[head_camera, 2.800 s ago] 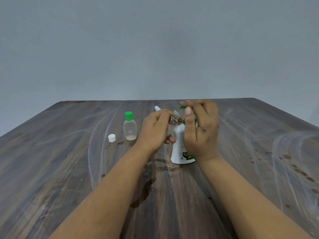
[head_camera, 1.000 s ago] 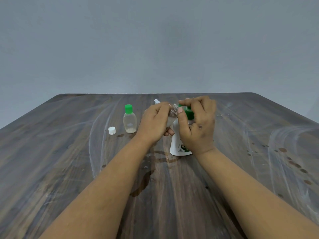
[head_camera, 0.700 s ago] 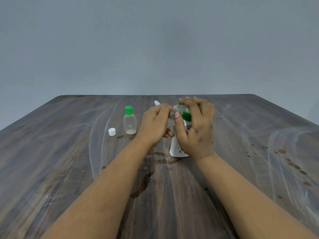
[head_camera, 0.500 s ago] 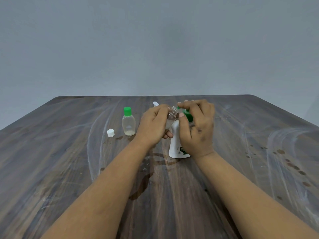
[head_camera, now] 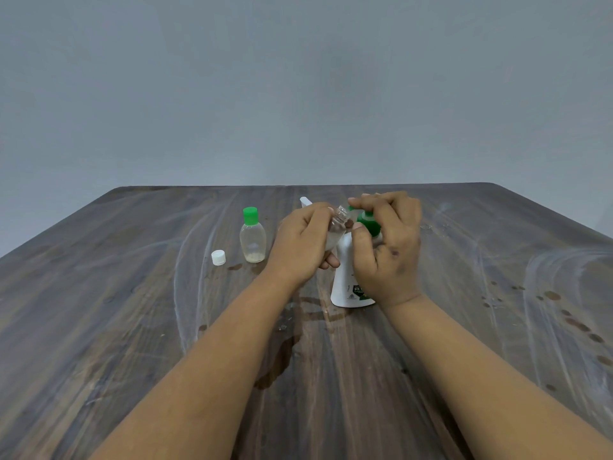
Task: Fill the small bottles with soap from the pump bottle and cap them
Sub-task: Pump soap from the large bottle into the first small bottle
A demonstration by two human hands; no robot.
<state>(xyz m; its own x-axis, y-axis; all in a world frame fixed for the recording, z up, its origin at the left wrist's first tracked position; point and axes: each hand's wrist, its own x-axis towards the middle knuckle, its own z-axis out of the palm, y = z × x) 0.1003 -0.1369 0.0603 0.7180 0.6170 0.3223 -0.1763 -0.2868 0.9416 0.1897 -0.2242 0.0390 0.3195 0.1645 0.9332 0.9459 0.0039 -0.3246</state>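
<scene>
My left hand (head_camera: 303, 242) grips a small clear open bottle (head_camera: 336, 227), tilted with its mouth up against the green nozzle of the white pump bottle (head_camera: 346, 280). My right hand (head_camera: 386, 250) is wrapped round the pump head (head_camera: 370, 222), its fingers lying over the top and its thumb in front. A second small clear bottle with a green cap (head_camera: 252, 235) stands to the left with a little pale soap at its bottom. A loose white cap (head_camera: 218, 257) lies on the table left of it.
The dark wooden table (head_camera: 116, 327) has wet stains and a spill (head_camera: 282, 356) between my forearms, and drops at the right (head_camera: 564, 313). A small white object (head_camera: 305, 201) pokes out behind my left hand. A plain grey wall stands behind the table.
My right hand has risen and sunk on the pump head over the last seconds. My left hand keeps the small bottle at the nozzle. The view has shifted slightly.
</scene>
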